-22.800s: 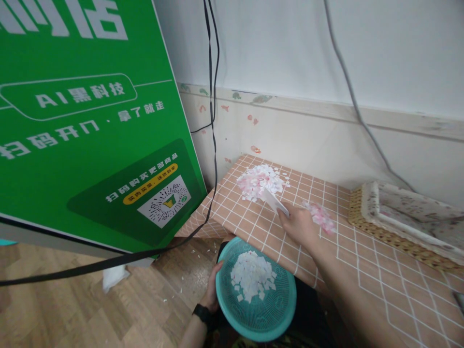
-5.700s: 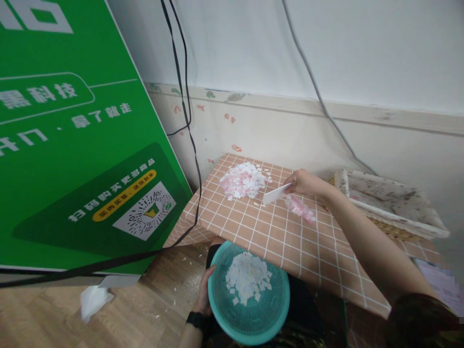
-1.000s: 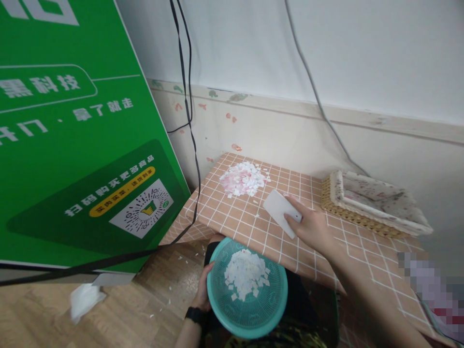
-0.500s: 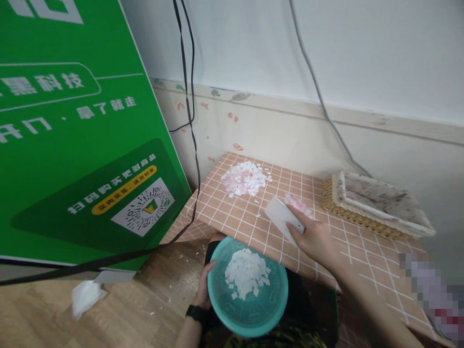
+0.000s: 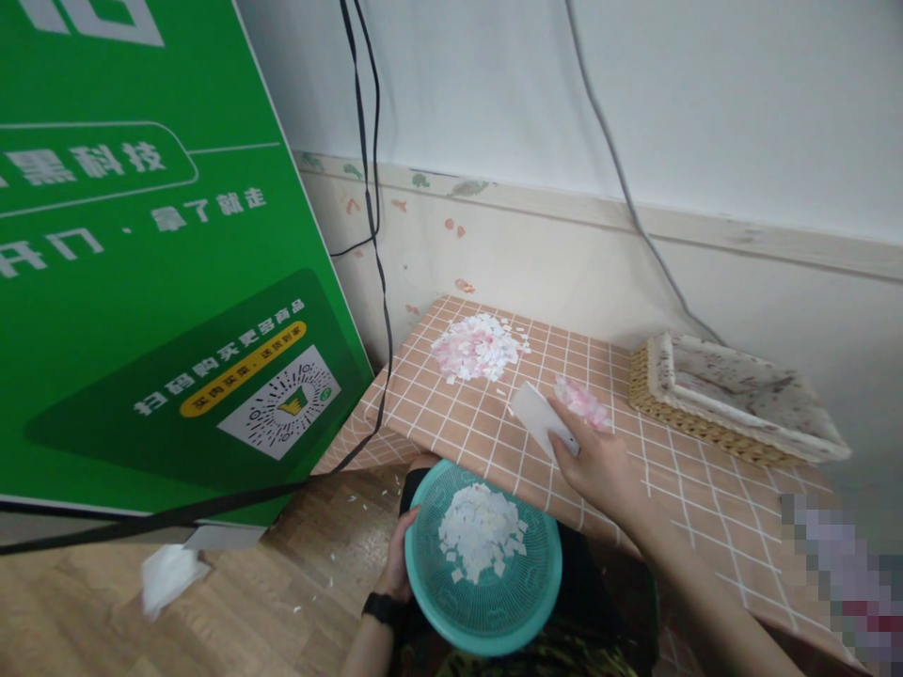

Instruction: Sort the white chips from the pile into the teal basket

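Note:
My left hand [image 5: 400,557] grips the left side of a teal plastic colander [image 5: 540,583], held below the table's front edge. White paper scraps [image 5: 482,531] lie heaped inside it. Above the tabletop, my right hand [image 5: 596,467] is closed on a flat white rectangular scraper [image 5: 543,417], tilted with its free end to the upper left. Just beyond that hand is a small pile of pink scraps [image 5: 582,402], partly hidden by my fingers. A larger pile of white and pink scraps [image 5: 478,348] sits farther back on the table.
A brown checked cloth covers the table [image 5: 458,414]. At the back right stands a cloth-lined wicker basket [image 5: 705,428]. A green printed panel [image 5: 212,329] rises on the left, with a black cable [image 5: 385,310] hanging beside it. A white bag [image 5: 169,578] lies on the floor.
My right hand has moved slightly left and toward the table's front edge with the scraper, uncovering more of the pink scraps. My left hand and the colander have stayed put.

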A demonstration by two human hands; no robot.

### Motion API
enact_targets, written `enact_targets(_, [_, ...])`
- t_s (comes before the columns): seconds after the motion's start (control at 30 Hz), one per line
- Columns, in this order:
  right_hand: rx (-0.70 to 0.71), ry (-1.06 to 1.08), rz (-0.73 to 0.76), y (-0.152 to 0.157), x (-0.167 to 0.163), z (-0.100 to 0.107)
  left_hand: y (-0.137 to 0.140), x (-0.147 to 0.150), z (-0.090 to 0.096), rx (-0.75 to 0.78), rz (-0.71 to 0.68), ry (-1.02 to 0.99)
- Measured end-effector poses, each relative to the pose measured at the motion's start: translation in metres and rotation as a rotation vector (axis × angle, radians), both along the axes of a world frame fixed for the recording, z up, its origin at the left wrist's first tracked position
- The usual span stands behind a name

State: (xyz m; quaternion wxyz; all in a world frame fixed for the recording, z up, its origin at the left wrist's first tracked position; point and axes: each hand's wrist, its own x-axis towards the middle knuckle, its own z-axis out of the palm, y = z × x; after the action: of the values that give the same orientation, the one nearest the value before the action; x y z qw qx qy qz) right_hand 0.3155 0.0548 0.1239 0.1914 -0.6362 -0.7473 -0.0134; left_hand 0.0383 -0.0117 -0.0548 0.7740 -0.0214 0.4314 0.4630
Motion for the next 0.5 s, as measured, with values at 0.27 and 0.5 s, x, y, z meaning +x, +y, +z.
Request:
enact_targets(0.27, [0.143, 0.121, 0.034, 0.015, 0.008, 0.001, 0.0, -0.002, -0.011, -0.016, -0.004, -0.061])
enact_targets(0.5, [-0.029, 0.414, -0.072, 0.054, 0.023, 0.02, 0.0, -0.003, -0.019, 0.013, 0.005, -0.07])
